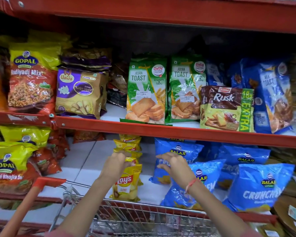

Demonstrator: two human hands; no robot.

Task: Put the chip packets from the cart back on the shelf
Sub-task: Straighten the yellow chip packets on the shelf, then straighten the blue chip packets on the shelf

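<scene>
A row of yellow Lay's chip packets (126, 183) stands front to back on the lower shelf (85, 161). My left hand (115, 164) rests against the top of the front packets, fingers curled around the upper edge. My right hand (173, 165) hovers just right of the row with fingers spread and nothing in it, in front of blue Balaji packets (178, 148). The wire cart (143, 218) stands below my arms; what it holds is hard to make out.
More blue Balaji Crunchex packets (260, 185) fill the lower shelf's right side. Gopal namkeen bags (10, 168) stand at the left. The red shelf beam (161, 130) overhangs the Lay's row. Toast and rusk packs (146, 89) sit on the upper shelf. The cart's orange handle (46, 183) is at lower left.
</scene>
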